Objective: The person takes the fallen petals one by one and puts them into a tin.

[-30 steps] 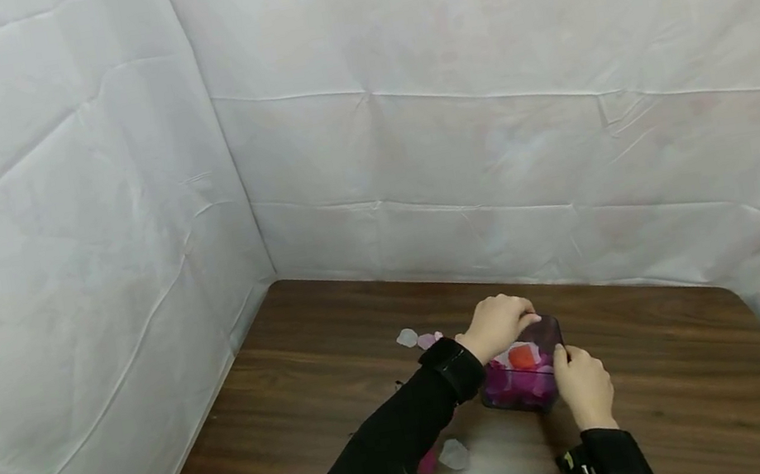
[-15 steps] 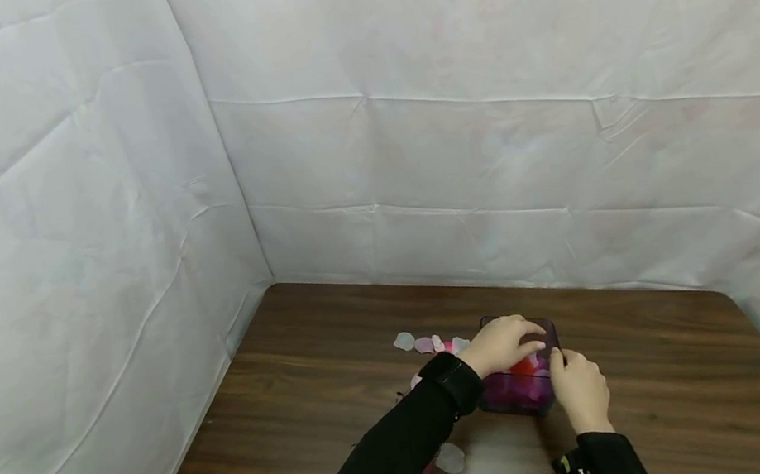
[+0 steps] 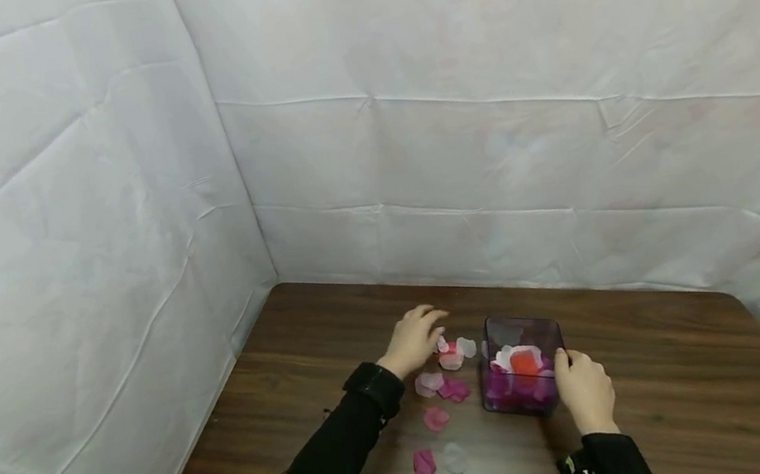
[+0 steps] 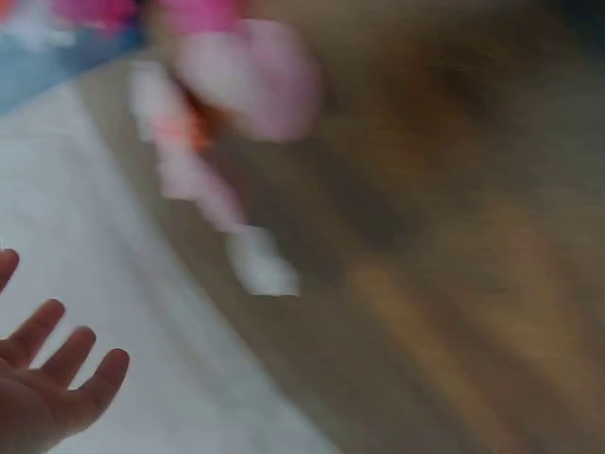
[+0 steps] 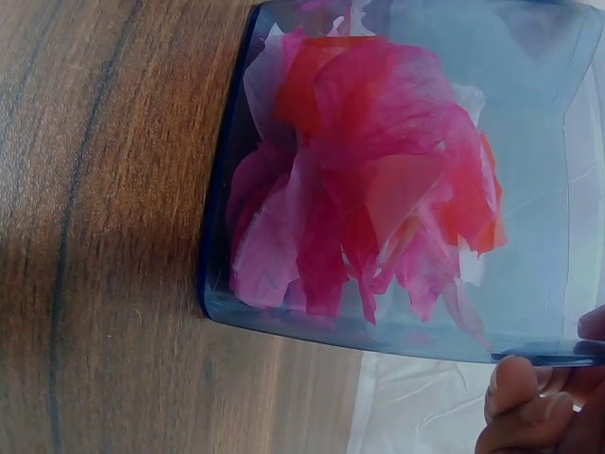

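Observation:
A see-through purple box (image 3: 523, 397) stands on the table, part filled with pink, white and red-orange petals (image 5: 378, 170). My right hand (image 3: 585, 391) pinches the box's right rim, thumb and fingertips on either side of the wall in the right wrist view. Left of the box, my left hand (image 3: 412, 340) hovers with spread fingers over the back of a loose petal group, holding nothing; its fingers (image 4: 71, 355) also show in the left wrist view. Close by lie a white petal (image 3: 466, 347), a magenta petal (image 3: 454, 390) and a pale pink petal (image 3: 429, 384).
Nearer the front lie a pink petal (image 3: 435, 418), a dark pink petal (image 3: 424, 464) and a whitish petal (image 3: 455, 458). The brown wooden table (image 3: 696, 368) ends at white cloth walls (image 3: 482, 127) behind and to the left.
My left hand has moved left from above the box to over the loose petals, uncovering the box and several petals. My right hand stays on the rim.

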Motion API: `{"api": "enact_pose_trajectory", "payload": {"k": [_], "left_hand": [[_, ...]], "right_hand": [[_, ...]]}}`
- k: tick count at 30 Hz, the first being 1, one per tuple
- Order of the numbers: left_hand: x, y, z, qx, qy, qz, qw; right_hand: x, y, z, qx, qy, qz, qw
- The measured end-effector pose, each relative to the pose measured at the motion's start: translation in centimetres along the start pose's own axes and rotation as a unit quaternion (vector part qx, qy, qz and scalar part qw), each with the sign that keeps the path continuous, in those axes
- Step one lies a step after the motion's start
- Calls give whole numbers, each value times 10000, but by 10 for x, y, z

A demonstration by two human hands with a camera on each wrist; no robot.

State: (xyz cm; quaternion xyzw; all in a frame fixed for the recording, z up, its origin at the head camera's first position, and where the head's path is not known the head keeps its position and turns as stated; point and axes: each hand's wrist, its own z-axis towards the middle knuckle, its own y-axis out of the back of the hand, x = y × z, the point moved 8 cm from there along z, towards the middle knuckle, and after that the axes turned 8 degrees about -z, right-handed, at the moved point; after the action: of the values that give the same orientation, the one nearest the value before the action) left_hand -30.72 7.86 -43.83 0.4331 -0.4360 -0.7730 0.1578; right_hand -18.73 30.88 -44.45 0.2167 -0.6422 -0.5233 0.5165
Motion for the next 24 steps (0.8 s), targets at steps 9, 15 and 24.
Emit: {"api": "enact_pose_trajectory", "payload": {"k": [9, 15, 24], "left_hand": [[57, -43, -49, 1130, 613, 951, 9871], [46, -41, -49, 616, -211, 1183, 9908], [40, -45, -44, 408, -462, 1164, 9913]], "right_hand": [[2, -1, -3, 118, 36, -43, 9999], [3, -1, -3, 138, 31, -29, 9999], [1, 1, -2, 132, -28, -22, 9999]]}}
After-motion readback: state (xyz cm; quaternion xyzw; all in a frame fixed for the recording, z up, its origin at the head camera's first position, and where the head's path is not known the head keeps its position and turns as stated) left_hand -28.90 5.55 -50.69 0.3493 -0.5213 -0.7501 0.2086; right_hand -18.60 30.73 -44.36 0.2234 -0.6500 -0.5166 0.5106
